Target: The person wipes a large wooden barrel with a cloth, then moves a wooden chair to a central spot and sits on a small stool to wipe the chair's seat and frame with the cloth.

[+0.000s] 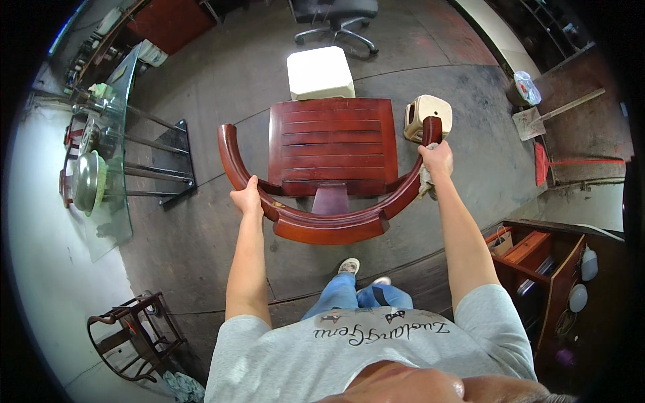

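A reddish-brown wooden armchair [332, 146] with a slatted seat and a curved back-and-arm rail stands before me, its backrest nearest my body. My left hand [248, 197] grips the rail's left side, thumb on top. Around the right arm of the rail, near its front end, my right hand [436, 157] is closed, with a crumpled light cloth [426, 182] pressed against the wood and hanging below. A pale worn patch shows on the rail just right of my left hand. The chair's legs are mostly hidden.
A white square stool [320, 73] stands beyond the seat, a cream plastic stool [438, 111] by the right arm. At left is a glass table [126, 151] with covered bowls. An office chair [335, 20], dustpan [528, 124], wooden cabinet [541, 277] and another wooden chair [136, 337] surround the floor.
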Demonstrator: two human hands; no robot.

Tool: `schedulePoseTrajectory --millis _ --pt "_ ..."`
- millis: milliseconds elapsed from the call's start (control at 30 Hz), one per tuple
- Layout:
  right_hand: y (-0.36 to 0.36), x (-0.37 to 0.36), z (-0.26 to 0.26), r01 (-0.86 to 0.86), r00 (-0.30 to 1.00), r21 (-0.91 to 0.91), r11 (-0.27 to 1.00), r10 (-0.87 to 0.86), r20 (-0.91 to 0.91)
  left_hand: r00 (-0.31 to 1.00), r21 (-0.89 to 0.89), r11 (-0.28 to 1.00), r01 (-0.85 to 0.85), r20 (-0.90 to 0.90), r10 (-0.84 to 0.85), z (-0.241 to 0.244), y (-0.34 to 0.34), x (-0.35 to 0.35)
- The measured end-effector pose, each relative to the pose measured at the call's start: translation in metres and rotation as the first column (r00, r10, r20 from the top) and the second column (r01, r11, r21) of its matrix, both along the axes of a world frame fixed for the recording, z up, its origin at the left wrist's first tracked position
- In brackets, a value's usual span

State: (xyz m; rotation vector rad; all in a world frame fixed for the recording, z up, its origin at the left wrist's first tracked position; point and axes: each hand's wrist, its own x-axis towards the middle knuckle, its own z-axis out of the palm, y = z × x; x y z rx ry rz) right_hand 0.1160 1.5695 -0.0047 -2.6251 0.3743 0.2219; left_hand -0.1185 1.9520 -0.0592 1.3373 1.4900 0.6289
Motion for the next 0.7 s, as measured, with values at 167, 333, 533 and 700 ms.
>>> schedulePoseTrajectory --millis 167,333,533,700 --pt "-0.005 0.014 -0.003 -0.010 0.999 -0.015 1.000 0.010 -0.034 1.000 -0.019 1.000 0.006 -0.007 -0.006 0.002 -0.008 0.008" --pt "-0.007 0.023 0.002 -0.064 0.997 0.021 0.998 0.065 -0.049 0.977 0.126 0.990 0.059 -0.210 -0.032 -0.019 -0.003 -0.001" --pt "-0.030 0.037 0.011 -0.192 0.973 0.146 0.970 0.208 -0.096 0.984 0.234 0.972 -0.016 -0.169 0.057 -0.037 -0.041 -0.035" --pt "-0.074 0.017 0.006 -0.348 0.911 0.321 0.881 0.398 -0.104 1.000 0.063 0.998 0.012 -0.003 -0.012 -0.006 -0.096 -0.078"
